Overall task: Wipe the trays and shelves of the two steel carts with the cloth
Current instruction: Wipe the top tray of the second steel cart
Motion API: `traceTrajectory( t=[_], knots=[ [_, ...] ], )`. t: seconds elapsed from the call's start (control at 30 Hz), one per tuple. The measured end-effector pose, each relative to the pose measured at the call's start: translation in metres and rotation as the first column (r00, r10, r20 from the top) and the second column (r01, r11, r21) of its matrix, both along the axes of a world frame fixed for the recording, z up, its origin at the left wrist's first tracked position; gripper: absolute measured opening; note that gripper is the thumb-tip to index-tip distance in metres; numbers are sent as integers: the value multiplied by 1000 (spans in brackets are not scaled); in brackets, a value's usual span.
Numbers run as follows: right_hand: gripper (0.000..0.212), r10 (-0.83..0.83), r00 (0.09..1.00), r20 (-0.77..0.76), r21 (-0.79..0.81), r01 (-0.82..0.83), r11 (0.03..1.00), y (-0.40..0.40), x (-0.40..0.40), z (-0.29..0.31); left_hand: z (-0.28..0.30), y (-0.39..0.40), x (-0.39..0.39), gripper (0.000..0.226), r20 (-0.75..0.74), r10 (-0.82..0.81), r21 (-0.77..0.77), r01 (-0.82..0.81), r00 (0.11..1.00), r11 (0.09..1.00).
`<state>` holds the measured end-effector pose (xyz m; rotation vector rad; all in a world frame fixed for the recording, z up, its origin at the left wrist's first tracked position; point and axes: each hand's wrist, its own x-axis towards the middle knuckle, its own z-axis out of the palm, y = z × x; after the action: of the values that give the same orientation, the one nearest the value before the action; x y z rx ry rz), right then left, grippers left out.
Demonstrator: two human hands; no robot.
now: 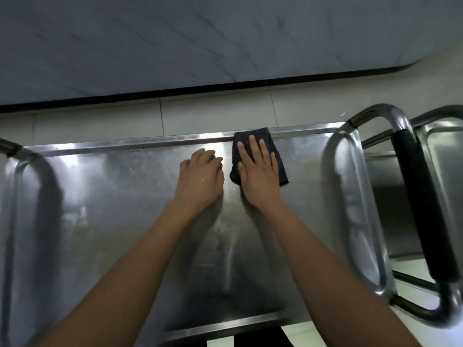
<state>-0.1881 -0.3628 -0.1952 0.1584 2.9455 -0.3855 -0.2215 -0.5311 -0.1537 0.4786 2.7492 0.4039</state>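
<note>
A steel cart's top tray (100,196) fills most of the view. A folded black cloth (258,141) lies flat on it against the far rim. My right hand (258,171) presses down on the cloth with fingers spread flat. My left hand (200,176) rests just left of the cloth on the bare steel, fingers curled and holding nothing. A second steel cart (441,151) stands at the right edge, only partly in view.
The first cart's push handle (413,176), steel tube with a black grip, arches over its right end. A grey marbled wall with a black skirting (225,88) runs behind the cart. Pale floor tiles (100,121) show between cart and wall.
</note>
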Motion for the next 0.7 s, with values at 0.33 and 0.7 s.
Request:
traceTrajectory(
  t=[0.33,0.7],
  knots=[
    [53,-176,984,39,7,176,984,138,15,6,1,115,14,33,-25,-91,-33,90,996,995],
    [53,-273,961,31,72,271,960,215,30,4,-6,134,18,23,-122,-94,-154,74,988,985]
  ],
)
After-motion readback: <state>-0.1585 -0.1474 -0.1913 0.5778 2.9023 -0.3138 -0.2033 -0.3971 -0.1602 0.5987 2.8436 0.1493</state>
